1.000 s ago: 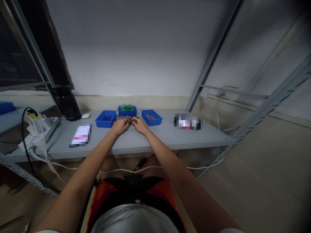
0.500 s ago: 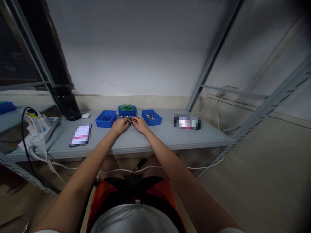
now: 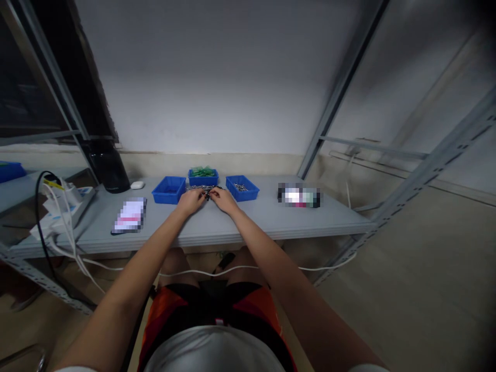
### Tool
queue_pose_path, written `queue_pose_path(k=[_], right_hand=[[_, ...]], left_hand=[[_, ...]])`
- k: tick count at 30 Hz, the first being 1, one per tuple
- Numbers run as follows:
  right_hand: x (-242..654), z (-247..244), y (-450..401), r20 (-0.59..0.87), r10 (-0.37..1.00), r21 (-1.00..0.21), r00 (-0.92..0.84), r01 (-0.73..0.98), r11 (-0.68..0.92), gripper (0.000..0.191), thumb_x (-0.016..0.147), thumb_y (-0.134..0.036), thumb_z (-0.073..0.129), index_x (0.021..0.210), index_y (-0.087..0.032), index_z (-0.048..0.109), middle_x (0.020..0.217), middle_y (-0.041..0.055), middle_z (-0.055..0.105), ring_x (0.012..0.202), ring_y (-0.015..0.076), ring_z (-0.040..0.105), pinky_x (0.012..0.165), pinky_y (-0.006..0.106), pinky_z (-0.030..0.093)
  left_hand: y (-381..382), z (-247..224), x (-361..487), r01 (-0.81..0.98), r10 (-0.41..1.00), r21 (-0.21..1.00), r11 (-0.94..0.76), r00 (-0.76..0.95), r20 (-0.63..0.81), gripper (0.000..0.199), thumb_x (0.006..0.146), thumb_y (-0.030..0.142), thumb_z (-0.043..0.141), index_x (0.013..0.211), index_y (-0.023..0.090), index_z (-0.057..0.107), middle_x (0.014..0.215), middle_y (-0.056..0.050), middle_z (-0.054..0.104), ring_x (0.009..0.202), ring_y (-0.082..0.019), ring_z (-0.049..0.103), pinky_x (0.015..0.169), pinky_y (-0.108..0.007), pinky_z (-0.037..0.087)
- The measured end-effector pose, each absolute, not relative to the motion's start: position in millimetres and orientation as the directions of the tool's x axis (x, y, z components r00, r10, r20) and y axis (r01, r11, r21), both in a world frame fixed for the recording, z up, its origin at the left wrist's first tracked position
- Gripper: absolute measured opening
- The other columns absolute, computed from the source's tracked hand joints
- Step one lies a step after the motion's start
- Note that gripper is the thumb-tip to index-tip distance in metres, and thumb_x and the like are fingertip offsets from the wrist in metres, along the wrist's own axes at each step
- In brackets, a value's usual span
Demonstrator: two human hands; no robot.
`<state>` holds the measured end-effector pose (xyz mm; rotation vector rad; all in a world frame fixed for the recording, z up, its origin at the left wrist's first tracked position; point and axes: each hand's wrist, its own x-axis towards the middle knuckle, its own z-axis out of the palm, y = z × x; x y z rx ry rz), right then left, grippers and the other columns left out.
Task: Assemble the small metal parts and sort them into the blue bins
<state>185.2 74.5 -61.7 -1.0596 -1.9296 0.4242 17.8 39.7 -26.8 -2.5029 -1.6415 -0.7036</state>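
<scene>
White wall (image 3: 217, 88), grey desk (image 3: 281, 219); places reckoned from the rear blue bin (image 3: 203, 181), filled with green pieces (image 3: 203, 171). Before it: loose metal pieces (image 3: 198, 187). Nearer the person: left hand (image 3: 191, 200) and right hand (image 3: 223, 199), fingers curled narrow, tips together on a small dark item (image 3: 207, 196), form indistinct. To its left: second blue bin (image 3: 166, 198), contents unclear. To its right: third blue bin (image 3: 248, 196), metal parts (image 3: 241, 187) inside. Change over the last second: none evident; the same item seems still in work. Writing: none legible; far left, black bottle (image 3: 109, 168) with a faint mark, phone (image 3: 129, 214) pixelated.
</scene>
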Motion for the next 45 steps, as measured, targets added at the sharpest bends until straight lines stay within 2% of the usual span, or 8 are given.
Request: queue_pose_path(k=[13, 20, 24, 28, 35, 39, 45], right_hand=[[186, -61, 73, 0.570, 0.768, -0.572, -0.291, 0.530, 0.625, 0.018, 0.087, -0.020, 0.052, 0.093, -0.017, 0.069, 0.085, 0.0045, 0.070, 0.075, 0.0143, 0.060, 0.076, 0.026, 0.044], [182, -58, 66, 0.552, 0.740, -0.523, -0.384, 0.533, 0.666, 0.019, 0.087, -0.016, 0.051, 0.093, -0.017, 0.069, 0.087, 0.0059, 0.069, 0.076, 0.0150, 0.059, 0.077, 0.026, 0.043], [182, -56, 65, 0.553, 0.736, -0.549, -0.391, 0.493, 0.675, 0.020, 0.087, -0.016, 0.050, 0.093, -0.017, 0.069, 0.086, 0.0052, 0.069, 0.076, 0.0145, 0.059, 0.075, 0.025, 0.043], [184, -55, 65, 0.536, 0.776, -0.610, -0.332, 0.484, 0.628, 0.018, 0.088, -0.022, 0.052, 0.092, -0.017, 0.069, 0.082, 0.0036, 0.068, 0.072, 0.0132, 0.058, 0.073, 0.024, 0.043], [184, -51, 61, 0.568, 0.786, -0.635, -0.246, 0.477, 0.608, 0.025, 0.092, -0.032, 0.047, 0.084, -0.018, 0.067, 0.076, 0.0024, 0.067, 0.072, 0.0135, 0.058, 0.071, 0.023, 0.041], [184, -50, 59, 0.559, 0.776, -0.638, -0.291, 0.447, 0.627, 0.025, 0.090, -0.034, 0.051, 0.083, -0.017, 0.067, 0.076, 0.0020, 0.067, 0.067, 0.0122, 0.056, 0.069, 0.023, 0.041], [184, -54, 62, 0.551, 0.764, -0.634, -0.337, 0.427, 0.645, 0.021, 0.087, -0.029, 0.051, 0.083, -0.017, 0.068, 0.078, 0.0026, 0.067, 0.068, 0.0124, 0.056, 0.068, 0.023, 0.042]], left_hand=[[36, -24, 18, 0.866, 0.837, 0.245, -0.437, 0.291, 0.463, 0.027, 0.090, 0.030, 0.045, 0.104, 0.019, 0.066, 0.100, -0.009, 0.069, 0.092, -0.022, 0.063, 0.076, -0.028, 0.046], [39, -27, 17, 0.806, 0.760, 0.208, -0.554, 0.388, 0.522, 0.029, 0.092, 0.032, 0.042, 0.104, 0.017, 0.064, 0.100, -0.009, 0.066, 0.091, -0.020, 0.060, 0.081, -0.029, 0.046], [42, -30, 16, 0.769, 0.734, 0.238, -0.593, 0.394, 0.554, 0.027, 0.091, 0.032, 0.044, 0.102, 0.017, 0.063, 0.100, -0.008, 0.066, 0.092, -0.020, 0.061, 0.082, -0.029, 0.047], [42, -29, 17, 0.779, 0.792, 0.330, -0.533, 0.323, 0.518, 0.025, 0.088, 0.032, 0.048, 0.104, 0.017, 0.059, 0.099, -0.007, 0.068, 0.084, -0.019, 0.063, 0.074, -0.027, 0.047], [42, -28, 17, 0.814, 0.786, 0.252, -0.523, 0.346, 0.512, 0.024, 0.088, 0.034, 0.048, 0.095, 0.018, 0.064, 0.092, -0.008, 0.069, 0.087, -0.021, 0.062, 0.076, -0.029, 0.047], [46, -31, 15, 0.797, 0.791, 0.276, -0.537, 0.362, 0.493, 0.023, 0.085, 0.029, 0.051, 0.097, 0.017, 0.066, 0.096, -0.008, 0.069, 0.088, -0.021, 0.062, 0.078, -0.028, 0.047], [47, -32, 15, 0.782, 0.782, 0.264, -0.565, 0.404, 0.475, 0.021, 0.082, 0.025, 0.052, 0.095, 0.018, 0.067, 0.094, -0.007, 0.069, 0.086, -0.021, 0.061, 0.078, -0.029, 0.047]])
